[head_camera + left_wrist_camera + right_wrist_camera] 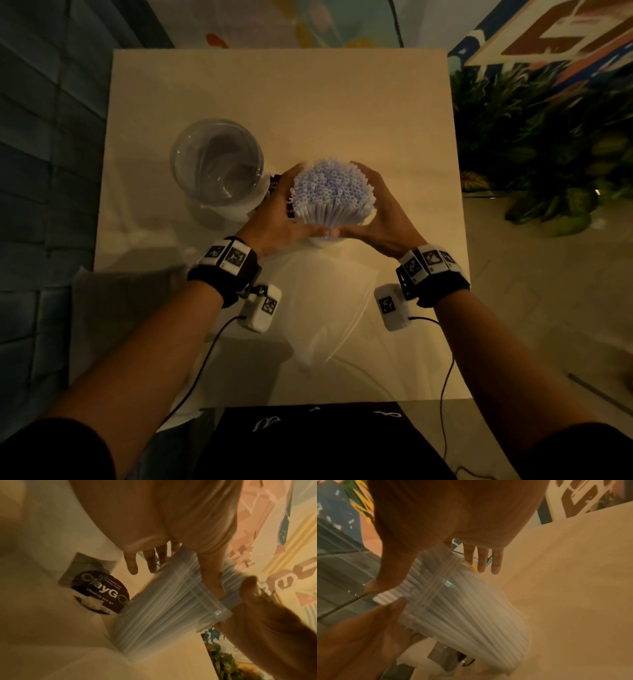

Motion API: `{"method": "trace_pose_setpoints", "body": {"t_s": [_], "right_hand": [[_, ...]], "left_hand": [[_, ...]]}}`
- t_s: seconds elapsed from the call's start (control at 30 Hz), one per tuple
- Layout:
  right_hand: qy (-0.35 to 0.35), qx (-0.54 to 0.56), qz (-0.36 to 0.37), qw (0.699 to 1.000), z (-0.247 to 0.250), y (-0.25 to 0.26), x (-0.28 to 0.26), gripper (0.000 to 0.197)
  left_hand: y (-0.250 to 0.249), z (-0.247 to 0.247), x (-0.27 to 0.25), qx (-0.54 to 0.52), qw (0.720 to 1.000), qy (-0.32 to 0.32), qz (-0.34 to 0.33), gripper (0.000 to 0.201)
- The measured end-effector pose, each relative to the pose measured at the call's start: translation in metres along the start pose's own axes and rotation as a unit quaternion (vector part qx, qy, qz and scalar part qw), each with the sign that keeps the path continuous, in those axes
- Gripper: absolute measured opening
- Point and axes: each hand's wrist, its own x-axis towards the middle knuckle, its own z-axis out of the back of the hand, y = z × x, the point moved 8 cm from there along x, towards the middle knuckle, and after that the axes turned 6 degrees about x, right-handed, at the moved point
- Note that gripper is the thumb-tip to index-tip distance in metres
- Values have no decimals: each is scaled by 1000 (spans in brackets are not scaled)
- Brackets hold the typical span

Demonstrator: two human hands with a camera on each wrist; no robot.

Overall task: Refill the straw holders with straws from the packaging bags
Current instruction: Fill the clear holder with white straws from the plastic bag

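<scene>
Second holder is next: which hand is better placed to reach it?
Left. The left hand sits beside the near-empty clear holder; the right hand is across the straws from it.

Clear glossy plastic holder [221,613], matt white straws [331,185], perhaps paper
</scene>
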Motion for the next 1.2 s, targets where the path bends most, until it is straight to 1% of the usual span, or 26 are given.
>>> {"method": "trace_pose_setpoints", "body": {"t_s": [0.03,0.1,0.17,0.2,0.23,0.3,0.33,0.37,0.4,0.43,0.47,0.5,0.53,0.6,0.67,0.73,0.77,0.83,0.9,1.0,1.07,1.13,1.2], "right_hand": [[-7,-7,-8,1000,4,-3,-7,113],[-32,4,-26,999,16,-11,-26,112],[-83,16,-37,996,30,-21,-52,99],[-119,13,-41,992,37,-25,-67,89],[-159,2,-43,986,43,-31,-82,78],[-226,-44,-28,973,46,-39,-108,53],[-235,-68,-9,970,39,-39,-117,41],[-223,-91,20,970,24,-34,-121,31],[-191,-114,46,974,5,-27,-122,25],[-141,-135,60,979,-19,-21,-119,24],[-80,-158,61,982,-44,-19,-114,28],[-16,-188,49,981,-69,-20,-108,37],[46,-224,30,973,-92,-25,-102,49],[155,-305,-19,939,-128,-45,-95,74],[214,-361,-54,906,-145,-72,-96,94],[242,-397,-75,882,-149,-99,-105,110],[249,-416,-74,871,-148,-111,-112,116],[250,-456,-54,853,-143,-126,-126,124],[246,-477,-46,842,-133,-135,-137,126],[233,-482,-59,843,-114,-140,-149,124],[229,-476,-81,845,-100,-140,-154,123],[222,-467,-114,848,-86,-140,-159,118],[202,-457,-126,857,-80,-133,-158,108]], "left_hand": [[4,2,-11,-34,999,-2,15,118],[11,10,-42,-75,996,-28,26,112],[26,22,-81,-51,995,-82,30,99],[38,29,-102,-35,991,-117,46,88],[54,37,-121,-21,984,-160,76,76],[94,52,-154,8,954,-254,161,58],[116,58,-168,22,934,-289,209,54],[136,61,-178,37,917,-306,252,53],[151,61,-184,47,908,-303,285,53],[165,56,-187,49,907,-289,304,52],[173,49,-186,39,910,-271,313,50],[181,42,-186,25,913,-251,321,48],[187,36,-185,12,913,-233,334,46],[200,28,-185,3,911,-196,363,40],[208,20,-189,3,908,-147,392,41],[213,7,-196,19,912,-84,400,39],[214,3,-200,42,920,-68,385,33],[209,2,-207,82,933,-87,340,24],[206,1,-214,73,939,-116,316,19],[196,-11,-220,37,946,-107,304,26],[192,-27,-217,28,955,-65,288,23],[186,-46,-211,41,963,-10,267,30],[178,-66,-203,47,966,24,253,35]]}}
